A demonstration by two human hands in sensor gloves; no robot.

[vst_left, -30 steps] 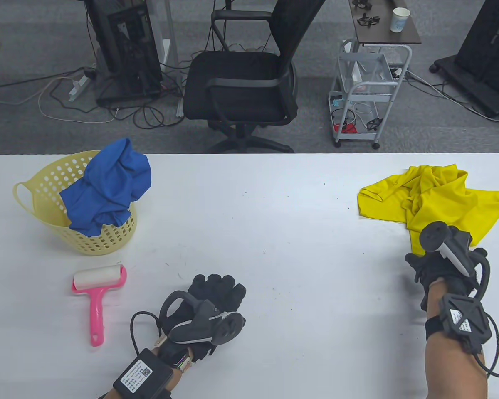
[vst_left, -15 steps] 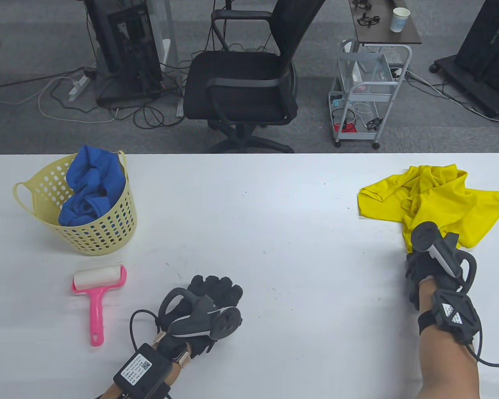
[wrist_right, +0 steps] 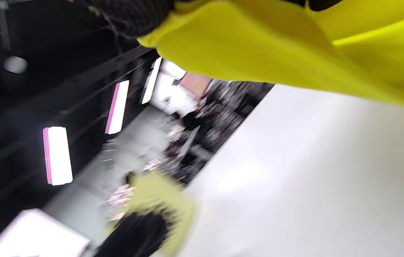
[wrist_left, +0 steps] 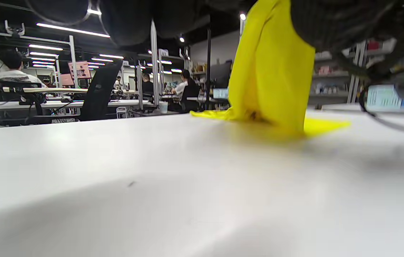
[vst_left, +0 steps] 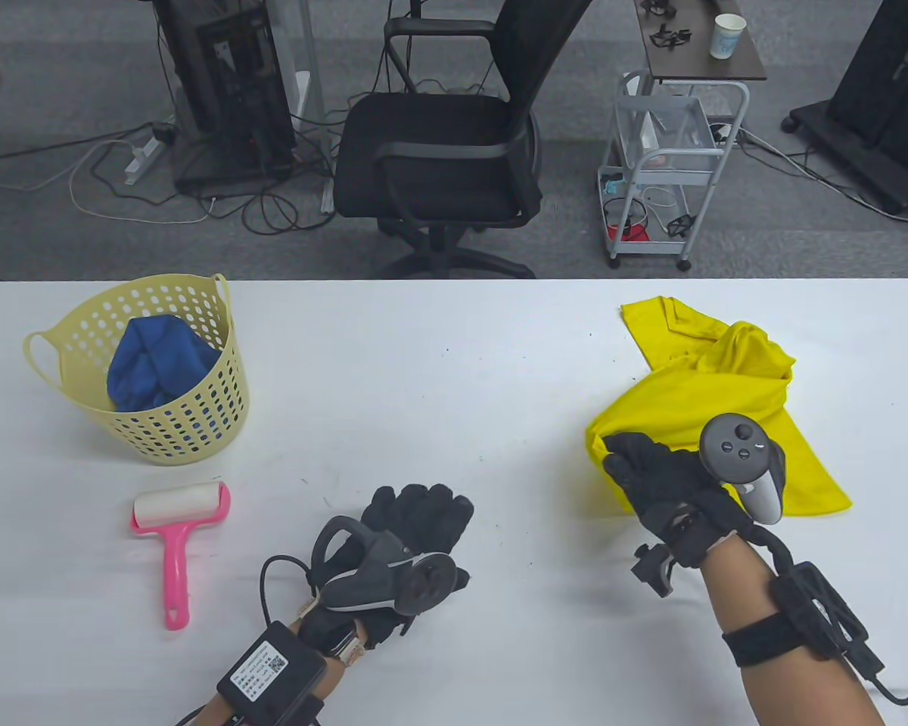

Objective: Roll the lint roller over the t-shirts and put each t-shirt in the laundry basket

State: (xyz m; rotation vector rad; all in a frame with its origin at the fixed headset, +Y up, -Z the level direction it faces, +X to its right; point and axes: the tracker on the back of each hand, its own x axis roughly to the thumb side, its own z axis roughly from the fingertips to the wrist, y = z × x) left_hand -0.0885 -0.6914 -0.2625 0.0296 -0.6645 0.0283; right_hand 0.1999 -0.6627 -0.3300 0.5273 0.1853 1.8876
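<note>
Right grip [vst_left: 654, 473] pinching the near corner of the yellow shirt [vst_left: 715, 393] at about four o'clock on the worktop [vst_left: 454, 378], part of the cloth lifted. Left grip [vst_left: 416, 522] flat and relaxed at six o'clock, holding nothing. Best drawn toward centre and spread smooth before rolling. Roller [vst_left: 178, 541] lying at eight o'clock. Basket [vst_left: 219, 408] at ten o'clock, blue shirt [vst_left: 155, 363] inside.
</note>
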